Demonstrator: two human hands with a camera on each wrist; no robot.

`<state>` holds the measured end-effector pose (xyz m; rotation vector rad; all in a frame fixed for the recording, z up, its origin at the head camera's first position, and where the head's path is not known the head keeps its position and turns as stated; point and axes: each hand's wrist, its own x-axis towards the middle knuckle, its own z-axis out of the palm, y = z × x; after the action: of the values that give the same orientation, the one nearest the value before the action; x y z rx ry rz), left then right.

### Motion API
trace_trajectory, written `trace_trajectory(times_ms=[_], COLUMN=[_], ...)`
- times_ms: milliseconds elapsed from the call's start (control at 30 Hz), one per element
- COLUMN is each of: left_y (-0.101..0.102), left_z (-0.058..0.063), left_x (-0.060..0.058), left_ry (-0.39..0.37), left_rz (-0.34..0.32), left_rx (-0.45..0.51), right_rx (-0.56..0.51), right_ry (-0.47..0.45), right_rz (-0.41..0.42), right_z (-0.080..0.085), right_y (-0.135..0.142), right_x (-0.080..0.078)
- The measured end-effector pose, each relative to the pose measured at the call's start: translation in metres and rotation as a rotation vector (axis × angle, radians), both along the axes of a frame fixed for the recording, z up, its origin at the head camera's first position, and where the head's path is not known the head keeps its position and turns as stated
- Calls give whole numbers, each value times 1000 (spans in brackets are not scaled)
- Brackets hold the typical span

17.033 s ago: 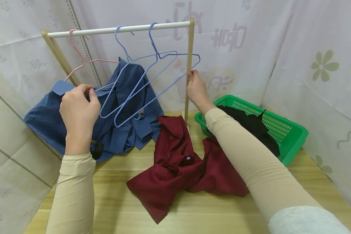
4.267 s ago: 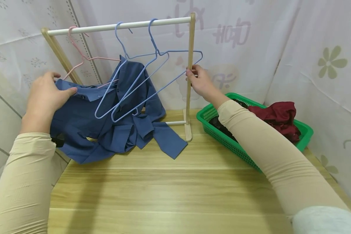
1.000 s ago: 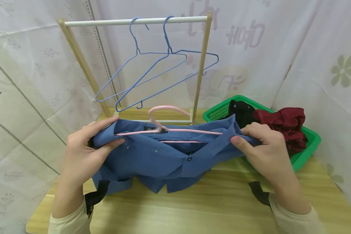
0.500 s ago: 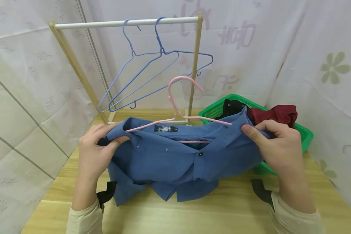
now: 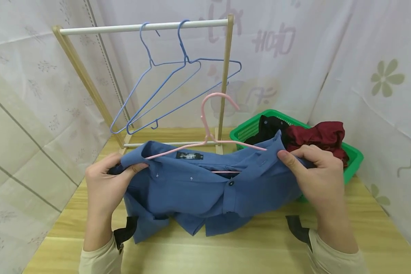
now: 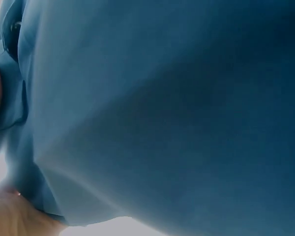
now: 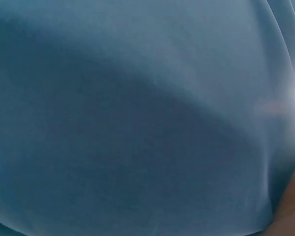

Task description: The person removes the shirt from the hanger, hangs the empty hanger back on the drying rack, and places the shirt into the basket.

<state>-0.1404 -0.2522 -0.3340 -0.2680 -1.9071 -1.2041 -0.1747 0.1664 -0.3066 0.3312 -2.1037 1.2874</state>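
Note:
A blue shirt (image 5: pixel 191 194) with a dark button and a black neck label hangs between both hands above the table. Inside its neck opening sits a pink hanger (image 5: pixel 207 129), its hook standing up free of the rail. My left hand (image 5: pixel 111 182) pinches the shirt's left shoulder and collar edge between thumb and fingers. On the other side my right hand (image 5: pixel 320 179) pinches the right shoulder the same way. Blue cloth (image 6: pixel 162 123) fills most of the left wrist view, and blue cloth (image 7: pixel 137 128) fills the right wrist view too. The hanger's ends are hidden under the cloth.
Behind the shirt stands a wooden rack with a white rail (image 5: pixel 123 28). Two blue hangers (image 5: pixel 164 72) hang bare from it. At the right, a green basket (image 5: pixel 354 160) holds a dark red garment (image 5: pixel 315 135) and a black one (image 5: pixel 268 129). A wooden table (image 5: pixel 205 255) lies beneath.
The dark red garment went from the table into the basket. The pink hanger with the blue shirt came off the rail to the front. Lately its hook has tipped upright; both hands now grip the shoulders.

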Motion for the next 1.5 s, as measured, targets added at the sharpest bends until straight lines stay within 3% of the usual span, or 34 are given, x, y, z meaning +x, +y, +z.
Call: trace_trajectory(times_ms=[267,433,533,900,1500], left_y=[-5,-3,1,13,30], left_z=[-8,-7,-4,-9,-22], left_x=[2,1,1,-1,-7], left_ry=[44,90,107,-10,-183], left_rz=[-66,-274,-347,-403,-355], left_rx=[177,500,627,668,571], right_rx=[37,90,122,136,169], right_ry=[-53,-168,-234,-300,-284], right_rz=[14,16,30,42,99], right_z=[-1,-3,-5,-3,-4], right_y=[-4,0,0,-9,-38], right_x=[0,2,3,3,9])
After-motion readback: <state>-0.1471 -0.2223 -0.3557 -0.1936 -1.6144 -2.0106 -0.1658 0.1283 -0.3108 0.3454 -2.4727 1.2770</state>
